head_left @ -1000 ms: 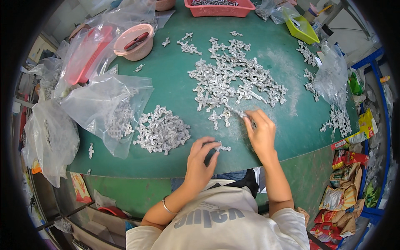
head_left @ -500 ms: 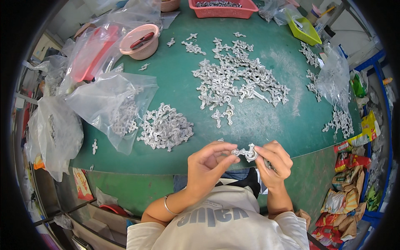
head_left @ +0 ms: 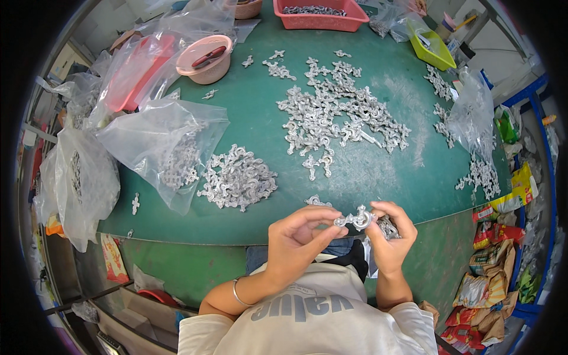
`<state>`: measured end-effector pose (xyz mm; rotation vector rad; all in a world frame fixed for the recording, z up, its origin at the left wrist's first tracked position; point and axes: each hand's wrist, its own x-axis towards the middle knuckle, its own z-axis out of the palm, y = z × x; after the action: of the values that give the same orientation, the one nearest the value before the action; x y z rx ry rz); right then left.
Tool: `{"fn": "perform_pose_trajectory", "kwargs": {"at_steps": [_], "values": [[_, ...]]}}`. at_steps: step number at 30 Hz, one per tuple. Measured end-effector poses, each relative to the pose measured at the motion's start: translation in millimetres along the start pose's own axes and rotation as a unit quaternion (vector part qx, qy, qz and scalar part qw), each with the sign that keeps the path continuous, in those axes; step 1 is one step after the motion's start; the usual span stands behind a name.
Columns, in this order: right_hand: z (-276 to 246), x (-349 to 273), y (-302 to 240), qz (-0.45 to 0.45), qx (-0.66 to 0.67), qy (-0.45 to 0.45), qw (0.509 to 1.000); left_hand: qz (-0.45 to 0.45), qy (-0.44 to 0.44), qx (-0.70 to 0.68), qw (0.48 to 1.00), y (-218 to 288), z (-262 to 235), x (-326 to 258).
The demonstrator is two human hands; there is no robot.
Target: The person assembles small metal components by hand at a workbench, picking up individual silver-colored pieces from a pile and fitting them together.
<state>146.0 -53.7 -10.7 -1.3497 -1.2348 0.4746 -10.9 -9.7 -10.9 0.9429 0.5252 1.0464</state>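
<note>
Just over the table's near edge, a small silver-grey metal casting (head_left: 357, 219) with a ring and knobbed arms is held between both hands. My left hand (head_left: 299, 239) pinches its left end between thumb and fingers. My right hand (head_left: 391, 236) grips the ring end with thumb and forefinger. More grey metal castings (head_left: 387, 228) show in the right palm, partly covered by the fingers. Beyond the left hand lies another casting (head_left: 316, 202), partly hidden. To the left is a heaped pile of castings (head_left: 238, 178); a larger, spread pile (head_left: 322, 109) lies farther off.
Clear plastic bags (head_left: 163, 145) with castings lie at the left. A pink bowl (head_left: 204, 62) holds a red-handled tool. At the far side stand a red tray (head_left: 322, 22) of metal parts and a yellow-green basket (head_left: 435, 53). Another bag (head_left: 471, 124) lies right.
The held casting has turned and shifted slightly right. My right hand has opened out somewhat, showing the castings in its palm. The view has shifted a little.
</note>
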Motion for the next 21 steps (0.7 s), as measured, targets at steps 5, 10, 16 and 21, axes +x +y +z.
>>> {"fn": "perform_pose_trajectory", "kwargs": {"at_steps": [5, 10, 16, 21], "values": [[2.7, -1.9, -2.4, 0.235, 0.316, -0.044, 0.918, -0.085, 0.063, -0.051, 0.993, 1.8, 2.1, 3.5], [16.6, 10.2, 0.8, 0.209, 0.274, -0.056, 0.937, -0.043, -0.04, -0.067, 0.996, -5.7, -4.6, 1.8], [6.4, 13.6, -5.4, 0.18, 0.19, -0.127, 0.957, -0.013, -0.066, 0.048, 0.997, 13.5, -20.2, 12.7], [6.0, 13.9, -8.6, 0.147, 0.146, -0.172, 0.963, -0.071, -0.121, 0.073, 0.987, 17.2, -12.6, 16.8]]}}
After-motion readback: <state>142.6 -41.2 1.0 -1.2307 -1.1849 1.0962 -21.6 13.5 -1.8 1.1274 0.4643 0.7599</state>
